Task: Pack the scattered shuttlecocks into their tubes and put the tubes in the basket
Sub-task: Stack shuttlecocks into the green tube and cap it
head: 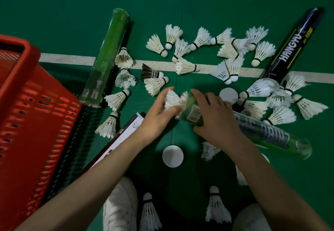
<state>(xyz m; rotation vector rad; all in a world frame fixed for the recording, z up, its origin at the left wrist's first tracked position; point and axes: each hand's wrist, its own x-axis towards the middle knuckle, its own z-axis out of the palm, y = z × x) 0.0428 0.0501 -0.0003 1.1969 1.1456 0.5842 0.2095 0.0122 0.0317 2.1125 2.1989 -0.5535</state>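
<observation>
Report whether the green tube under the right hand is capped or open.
Open. No cap on the green tube; a shuttlecock in the left hand sticks out of its mouth. A white cap lies on the floor.

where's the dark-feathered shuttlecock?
Head view, left of centre: the dark-feathered shuttlecock lies at the lower edge of the white court line, beside a white shuttlecock.

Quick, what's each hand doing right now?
Left hand: holds a white shuttlecock at the mouth of the green tube.
Right hand: grips that green tube.
</observation>
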